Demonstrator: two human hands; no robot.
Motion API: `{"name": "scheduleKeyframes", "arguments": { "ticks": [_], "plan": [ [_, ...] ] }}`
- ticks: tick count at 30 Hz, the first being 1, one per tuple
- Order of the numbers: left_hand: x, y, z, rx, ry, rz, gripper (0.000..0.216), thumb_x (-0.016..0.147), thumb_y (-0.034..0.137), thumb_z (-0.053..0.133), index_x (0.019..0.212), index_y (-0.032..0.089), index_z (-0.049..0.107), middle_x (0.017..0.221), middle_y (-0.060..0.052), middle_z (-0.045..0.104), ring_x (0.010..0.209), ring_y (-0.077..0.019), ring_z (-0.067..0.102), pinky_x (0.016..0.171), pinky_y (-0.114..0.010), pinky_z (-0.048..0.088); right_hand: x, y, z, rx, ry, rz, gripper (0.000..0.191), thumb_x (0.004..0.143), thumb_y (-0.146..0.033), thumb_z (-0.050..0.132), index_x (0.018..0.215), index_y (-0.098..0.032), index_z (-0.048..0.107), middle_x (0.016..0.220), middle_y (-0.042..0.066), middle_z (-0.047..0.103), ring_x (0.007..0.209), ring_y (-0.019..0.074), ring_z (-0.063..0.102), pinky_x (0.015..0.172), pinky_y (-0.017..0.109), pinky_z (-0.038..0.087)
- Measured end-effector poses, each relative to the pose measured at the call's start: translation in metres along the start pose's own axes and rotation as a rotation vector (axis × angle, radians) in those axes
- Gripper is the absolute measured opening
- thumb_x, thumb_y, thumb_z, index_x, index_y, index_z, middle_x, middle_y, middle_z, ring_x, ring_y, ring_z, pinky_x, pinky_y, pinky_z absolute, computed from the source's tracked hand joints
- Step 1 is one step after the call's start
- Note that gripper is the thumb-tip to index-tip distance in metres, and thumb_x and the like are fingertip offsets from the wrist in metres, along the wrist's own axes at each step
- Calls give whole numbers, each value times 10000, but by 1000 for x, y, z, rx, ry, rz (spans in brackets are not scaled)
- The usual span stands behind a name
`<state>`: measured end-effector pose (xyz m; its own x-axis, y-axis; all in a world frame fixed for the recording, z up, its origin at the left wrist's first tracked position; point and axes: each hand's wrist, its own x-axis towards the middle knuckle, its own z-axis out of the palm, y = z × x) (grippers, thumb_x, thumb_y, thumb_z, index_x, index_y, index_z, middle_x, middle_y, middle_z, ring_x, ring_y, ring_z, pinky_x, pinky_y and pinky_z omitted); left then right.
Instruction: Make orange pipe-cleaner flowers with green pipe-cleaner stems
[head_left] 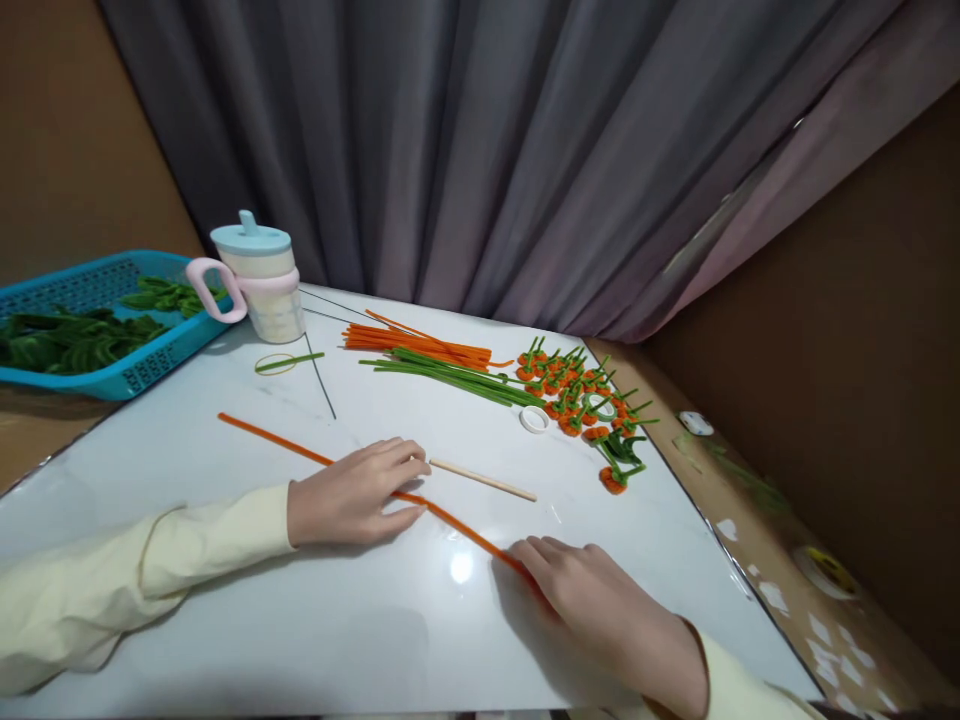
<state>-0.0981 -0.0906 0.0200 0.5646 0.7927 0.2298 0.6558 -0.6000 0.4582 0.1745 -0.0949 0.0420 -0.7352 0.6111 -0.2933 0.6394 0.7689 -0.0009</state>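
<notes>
A long orange pipe cleaner (277, 441) lies slantwise on the white table (225, 620). My left hand (351, 495) rests on its middle, fingers closed around it. My right hand (592, 600) pinches its near end at the fingertips. A thin wooden stick (484, 480) lies just beyond my left fingertips, apart from both hands.
Bundles of orange (420, 343) and green pipe cleaners (450, 375) lie further back, beside several small orange flowers with green stems (581, 400) and a white tape ring (534, 419). A lidded cup (259, 280) and a blue basket of green pieces (90, 320) stand at left.
</notes>
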Motion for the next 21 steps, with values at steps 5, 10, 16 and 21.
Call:
{"name": "scheduleKeyframes", "arguments": {
  "ticks": [5, 10, 16, 21],
  "plan": [
    [0, -6, 18, -69, -48, -13, 160, 935, 197, 343, 816, 177, 448, 890, -60, 512, 829, -185, 470, 795, -315, 396, 6, 16, 7, -146, 68, -22, 184, 810, -7, 454, 827, -177, 522, 774, 20, 621, 587, 167, 574, 451, 276, 252],
    [2, -5, 23, -195, -73, -106, 181, 943, 216, 305, 792, 192, 402, 774, -16, 487, 680, -149, 454, 657, -257, 380, 15, 40, 10, -299, 221, -47, 232, 774, 57, 446, 797, -161, 521, 738, 39, 600, 580, 171, 543, 447, 278, 289],
    [14, 11, 28, -385, -55, -229, 191, 916, 228, 325, 763, 186, 431, 649, 29, 486, 587, -116, 467, 594, -220, 375, 35, 26, 7, -196, 570, -120, 217, 856, -111, 508, 1072, -116, 517, 1048, 124, 603, 955, 258, 520, 738, 349, 422],
    [23, 16, 35, -408, 15, -177, 217, 924, 236, 330, 779, 174, 479, 673, 22, 514, 608, -111, 494, 629, -219, 406, 56, 4, 17, -71, 633, -280, 153, 930, -149, 414, 866, -148, 554, 764, 51, 594, 712, 181, 499, 661, 304, 378]
  ]
}}
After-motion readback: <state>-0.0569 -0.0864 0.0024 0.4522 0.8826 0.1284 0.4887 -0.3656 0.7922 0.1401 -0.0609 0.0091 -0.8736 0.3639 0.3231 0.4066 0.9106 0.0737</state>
